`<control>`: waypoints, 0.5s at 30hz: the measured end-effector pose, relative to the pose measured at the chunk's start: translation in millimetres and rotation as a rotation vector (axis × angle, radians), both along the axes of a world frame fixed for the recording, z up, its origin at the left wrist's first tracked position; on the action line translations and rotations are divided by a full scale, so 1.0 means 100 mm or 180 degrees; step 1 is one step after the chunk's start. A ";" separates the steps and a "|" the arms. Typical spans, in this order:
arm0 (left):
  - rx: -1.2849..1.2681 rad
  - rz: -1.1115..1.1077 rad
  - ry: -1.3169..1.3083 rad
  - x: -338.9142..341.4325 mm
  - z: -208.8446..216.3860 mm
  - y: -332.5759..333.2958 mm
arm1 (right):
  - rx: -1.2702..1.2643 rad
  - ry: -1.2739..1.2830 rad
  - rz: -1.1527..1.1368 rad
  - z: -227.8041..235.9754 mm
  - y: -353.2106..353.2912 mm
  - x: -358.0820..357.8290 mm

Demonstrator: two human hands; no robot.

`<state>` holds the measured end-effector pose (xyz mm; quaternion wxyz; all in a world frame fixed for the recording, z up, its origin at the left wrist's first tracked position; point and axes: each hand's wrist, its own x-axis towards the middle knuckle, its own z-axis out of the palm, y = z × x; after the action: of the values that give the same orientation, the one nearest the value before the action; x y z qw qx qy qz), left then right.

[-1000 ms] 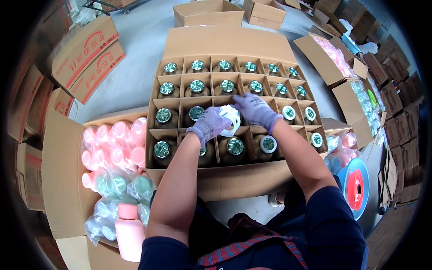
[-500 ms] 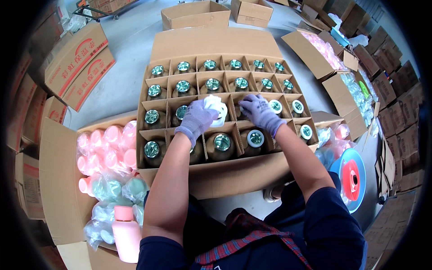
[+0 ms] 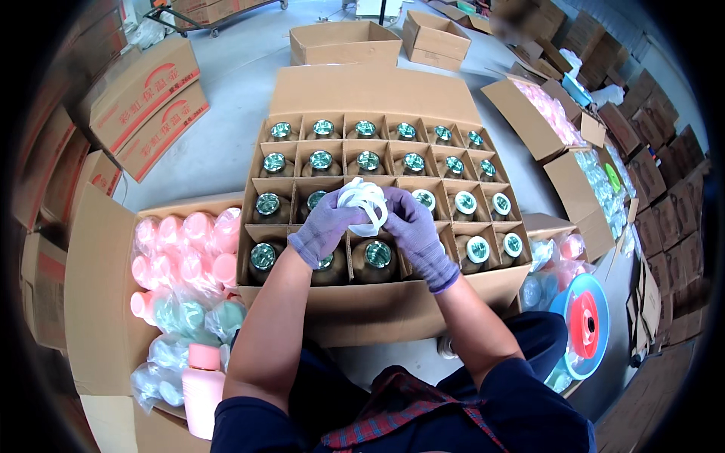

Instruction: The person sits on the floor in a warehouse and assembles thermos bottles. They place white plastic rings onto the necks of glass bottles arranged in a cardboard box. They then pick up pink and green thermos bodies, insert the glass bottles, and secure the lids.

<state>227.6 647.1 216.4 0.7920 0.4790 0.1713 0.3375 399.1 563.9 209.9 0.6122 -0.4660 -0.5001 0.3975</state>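
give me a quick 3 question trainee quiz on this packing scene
1. True or false: both hands wear gloves.
2. What do the two hands hold over the divided carton? A) a white ring-shaped part B) a pink bottle C) a roll of tape
3. On which side of the person is the box of pink wrapped items?

Key
1. True: the left hand and right hand wear purple-grey gloves.
2. A: the white ring-shaped part, above the divided carton of brown bottles.
3. The left: the box of pink wrapped items.
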 end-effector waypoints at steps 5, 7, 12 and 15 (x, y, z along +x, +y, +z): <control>-0.0343 0.0390 -0.0040 0.02 -0.13 -0.04 | 0.0324 -0.1293 -0.1256 -0.07 0.10 -0.15; -0.0423 0.0369 0.0058 -0.01 -0.07 -0.06 | 0.0618 -0.1766 -0.1589 0.12 0.08 -0.21; -0.0173 0.0329 -0.0017 0.02 -0.13 -0.09 | 0.0266 -0.0782 -0.1543 0.10 0.13 -0.17; -0.0708 0.0091 -0.0528 -0.02 -0.08 -0.10 | 0.0711 -0.1210 -0.1586 0.07 0.05 -0.20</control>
<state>225.9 636.6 208.6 0.8468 0.3563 0.1484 0.3660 379.4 569.2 217.3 0.6336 -0.5697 -0.5165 0.0843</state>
